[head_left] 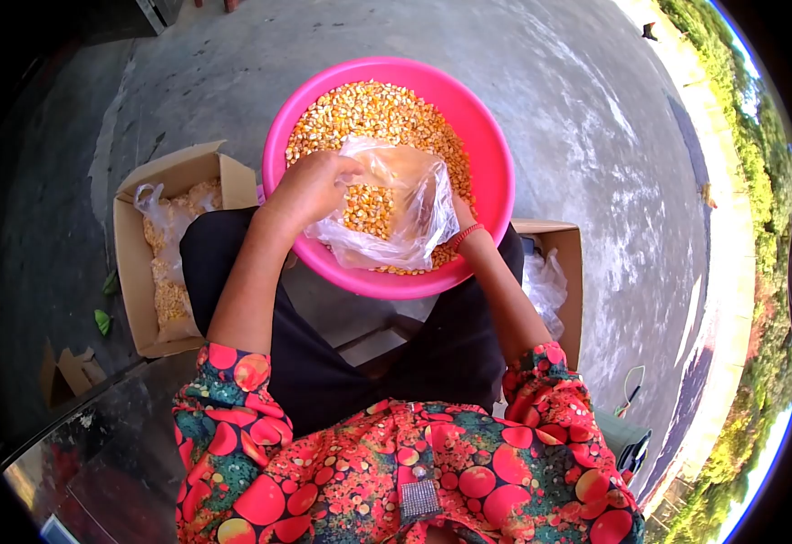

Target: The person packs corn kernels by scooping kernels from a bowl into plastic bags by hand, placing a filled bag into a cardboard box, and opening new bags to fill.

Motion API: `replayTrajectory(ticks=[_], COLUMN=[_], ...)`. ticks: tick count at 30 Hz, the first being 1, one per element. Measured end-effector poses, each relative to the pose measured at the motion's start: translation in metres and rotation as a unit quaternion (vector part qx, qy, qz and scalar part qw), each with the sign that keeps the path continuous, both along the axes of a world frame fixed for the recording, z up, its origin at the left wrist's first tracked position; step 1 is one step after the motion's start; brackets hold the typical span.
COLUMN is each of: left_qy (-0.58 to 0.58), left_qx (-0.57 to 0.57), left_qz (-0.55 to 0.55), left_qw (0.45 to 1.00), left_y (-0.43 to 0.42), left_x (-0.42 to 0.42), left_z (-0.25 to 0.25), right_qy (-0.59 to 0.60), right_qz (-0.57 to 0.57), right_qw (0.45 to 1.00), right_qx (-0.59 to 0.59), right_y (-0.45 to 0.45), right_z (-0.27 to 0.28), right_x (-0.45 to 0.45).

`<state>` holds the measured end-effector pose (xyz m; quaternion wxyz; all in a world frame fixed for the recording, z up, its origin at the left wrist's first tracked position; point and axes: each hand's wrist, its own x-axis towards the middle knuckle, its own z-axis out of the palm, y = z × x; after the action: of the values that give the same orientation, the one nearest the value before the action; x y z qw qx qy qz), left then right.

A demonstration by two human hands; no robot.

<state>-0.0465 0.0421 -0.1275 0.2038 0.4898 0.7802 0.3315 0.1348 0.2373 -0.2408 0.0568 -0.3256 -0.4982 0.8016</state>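
The plastic bag (405,240) is lying in the pink basin (496,145), resting over loose corn kernels (369,104), its mouth spreading open between the person's two hands. From where I'm standing, some kernels are showing inside the bag too, gathering toward its left half. The left hand (319,186) is grasping the bag's upper left rim, so the thing is sitting directly in that grip and trailing off to the right of it. The right hand (461,216) is meeting the bag's right side, a red bracelet (467,236) circling the wrist; the film is hiding its fingers, so I'm unable to tell whether that grip is clenching or staying loose. The basin is resting across the person's knees, in dark trousers (314,354). By the left knee, a cardboard box (127,249) is holding bagged pale yellow stuff; by the right, another carton (571,286) is containing crumpled clear plastic (545,286). Both are standing on the grey floor (586,118), any print on them coming out too small to read.
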Motion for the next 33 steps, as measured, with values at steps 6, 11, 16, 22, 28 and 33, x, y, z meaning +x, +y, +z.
replayTrajectory(ticks=[6,11,16,22,28,33], left_qy=[-0.006,-0.010,-0.002,-0.007,-0.003,-0.017], left_qx=[-0.025,-0.031,-0.026,-0.028,-0.050,-0.029], left_qz=[0.003,0.002,0.007,-0.001,0.001,-0.004], left_qw=[1.000,0.999,1.000,1.000,0.999,0.999], left_y=[-0.002,-0.003,-0.004,-0.002,-0.004,-0.005], left_x=[0.001,0.001,0.002,0.001,0.002,0.002], left_z=[0.009,0.013,0.011,0.009,0.014,0.013], right_qy=[-0.025,-0.017,0.068,0.222,0.170,0.082], right_qz=[0.126,-0.034,-0.094,-0.029,0.115,0.000], right_qw=[0.938,0.994,0.986,0.969,0.954,0.754], right_qx=[0.321,0.099,-0.117,-0.108,0.217,0.652], right_y=[0.023,0.010,0.022,-0.008,-0.053,-0.039], right_z=[-0.025,0.051,0.091,0.158,0.170,0.153], right_x=[0.008,-0.015,-0.012,-0.033,-0.039,-0.038])
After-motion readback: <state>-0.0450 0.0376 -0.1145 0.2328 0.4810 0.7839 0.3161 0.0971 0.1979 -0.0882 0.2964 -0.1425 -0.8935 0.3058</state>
